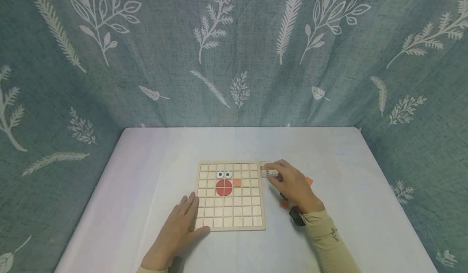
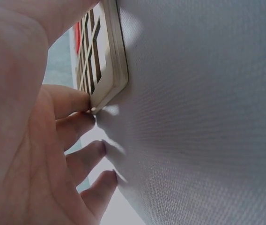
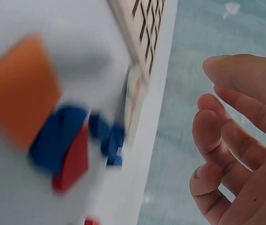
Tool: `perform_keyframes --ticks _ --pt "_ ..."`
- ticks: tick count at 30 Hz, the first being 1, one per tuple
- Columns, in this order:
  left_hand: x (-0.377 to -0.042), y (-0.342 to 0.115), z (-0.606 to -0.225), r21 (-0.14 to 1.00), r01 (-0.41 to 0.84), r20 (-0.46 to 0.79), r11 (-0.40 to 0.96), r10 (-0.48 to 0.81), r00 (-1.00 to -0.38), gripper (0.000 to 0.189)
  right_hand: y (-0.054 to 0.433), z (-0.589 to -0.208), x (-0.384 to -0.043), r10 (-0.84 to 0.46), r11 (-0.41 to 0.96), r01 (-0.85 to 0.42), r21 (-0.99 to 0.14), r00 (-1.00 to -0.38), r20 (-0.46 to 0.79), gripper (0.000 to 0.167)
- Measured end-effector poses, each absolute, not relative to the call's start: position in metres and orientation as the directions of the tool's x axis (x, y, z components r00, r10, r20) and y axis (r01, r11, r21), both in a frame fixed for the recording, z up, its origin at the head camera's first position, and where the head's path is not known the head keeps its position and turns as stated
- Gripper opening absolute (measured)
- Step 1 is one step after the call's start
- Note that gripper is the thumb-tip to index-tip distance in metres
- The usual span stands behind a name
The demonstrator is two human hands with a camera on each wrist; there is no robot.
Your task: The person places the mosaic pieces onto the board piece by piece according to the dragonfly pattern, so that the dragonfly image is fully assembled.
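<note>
A square wooden grid board [image 1: 228, 212] carries two eye tiles [image 1: 224, 175], red quarter-round pieces forming a disc [image 1: 224, 187] and an orange square tile [image 1: 237, 182]. My left hand [image 1: 180, 220] rests at its near left corner, fingers fairly straight along the left side and thumb at the near edge. In the left wrist view, fingertips meet the board's corner [image 2: 112, 79]. My right hand [image 1: 292, 185] hovers right of the board with fingers loosely bent and nothing between them. It partly covers a small printed grid card [image 1: 264, 173] beside the board.
Loose pieces lie under and around the right hand, including an orange tile [image 1: 284, 203] and a dark piece [image 1: 297, 217]. The right wrist view shows a blurred orange square [image 3: 23, 91], blue pieces [image 3: 58, 138] and a red piece [image 3: 74, 161]. A leaf-patterned curtain [image 1: 234, 61] surrounds the white table [image 1: 146, 163].
</note>
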State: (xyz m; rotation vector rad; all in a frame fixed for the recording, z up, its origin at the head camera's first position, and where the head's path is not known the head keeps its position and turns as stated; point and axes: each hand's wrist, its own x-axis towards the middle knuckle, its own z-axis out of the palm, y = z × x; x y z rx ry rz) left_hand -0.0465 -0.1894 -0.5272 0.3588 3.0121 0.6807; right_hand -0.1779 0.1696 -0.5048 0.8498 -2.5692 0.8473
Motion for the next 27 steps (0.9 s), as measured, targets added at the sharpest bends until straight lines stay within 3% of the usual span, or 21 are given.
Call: perform_keyframes --ticks 6,14,27 --pt "-0.047 -0.189 -0.526 0.426 0.222 0.022 0.877 0.235 -0.972 0.092 0.2 -0.503 -0.172 -0.345 0.752 -0.48 -0.451 -0.87 0.351 0.04" --pt "-0.047 -0.189 -0.526 0.436 0.208 0.006 0.876 0.228 -0.974 0.093 0.231 -0.503 -0.164 -0.239 0.816 -0.337 -0.469 -0.936 0.258 0.042" --pt "-0.047 -0.189 -0.526 0.439 0.214 0.014 0.873 0.232 -0.973 0.092 0.271 -0.516 -0.157 -0.156 0.872 -0.206 -0.444 -0.977 0.146 0.043"
